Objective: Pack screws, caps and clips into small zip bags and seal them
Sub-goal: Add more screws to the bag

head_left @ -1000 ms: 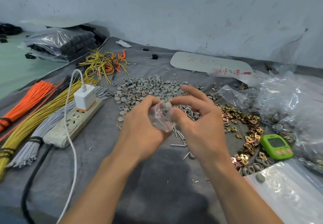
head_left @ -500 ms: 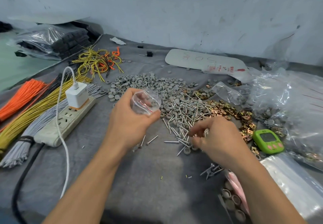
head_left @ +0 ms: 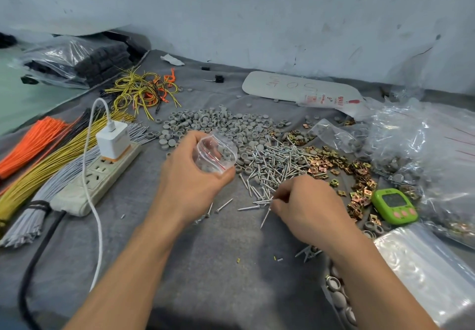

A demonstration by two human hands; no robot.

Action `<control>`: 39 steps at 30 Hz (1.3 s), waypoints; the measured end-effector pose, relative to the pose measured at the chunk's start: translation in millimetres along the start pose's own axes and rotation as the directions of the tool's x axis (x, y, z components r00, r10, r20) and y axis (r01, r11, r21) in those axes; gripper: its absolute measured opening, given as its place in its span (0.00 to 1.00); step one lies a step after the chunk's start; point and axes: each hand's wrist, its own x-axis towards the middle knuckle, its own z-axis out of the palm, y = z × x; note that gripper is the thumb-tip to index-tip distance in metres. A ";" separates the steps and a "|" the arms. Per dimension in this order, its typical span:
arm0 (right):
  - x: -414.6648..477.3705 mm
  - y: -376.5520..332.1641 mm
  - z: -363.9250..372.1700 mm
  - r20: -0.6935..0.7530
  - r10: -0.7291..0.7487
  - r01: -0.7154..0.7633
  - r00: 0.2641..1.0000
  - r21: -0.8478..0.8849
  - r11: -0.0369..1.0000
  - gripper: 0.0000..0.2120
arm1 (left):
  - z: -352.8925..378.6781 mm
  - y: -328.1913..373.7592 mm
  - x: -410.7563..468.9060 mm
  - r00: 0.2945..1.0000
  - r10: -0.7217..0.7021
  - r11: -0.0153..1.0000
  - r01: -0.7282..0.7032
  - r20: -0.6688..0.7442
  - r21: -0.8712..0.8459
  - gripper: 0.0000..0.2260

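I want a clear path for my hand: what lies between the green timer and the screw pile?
Gold-coloured clips lie scattered between the green timer and the screw pile, seen in the head view.

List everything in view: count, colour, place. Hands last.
caps: heap, grey, mid-table
screws: heap, silver, centre, in front of caps
clips: heap, brass-coloured, right of screws
zip bag: one, clear with red seal line, held over the caps, a few caps inside
timer: one, green, right
power strip: one, off-white, left
charger: one, white, plugged into power strip
wire bundles: several; orange, yellow, grey; far left
plastic bags: several, clear, far right
left hand: holds zip bag
right hand: pinches one of the screws
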 end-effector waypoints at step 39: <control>-4.5 13.6 -6.7 -0.330 0.035 0.120 0.943 0.439 0.890 0.07 | 8.6 11.9 -4.4 0.995 -0.044 0.996 0.050 0.084 -0.067 0.20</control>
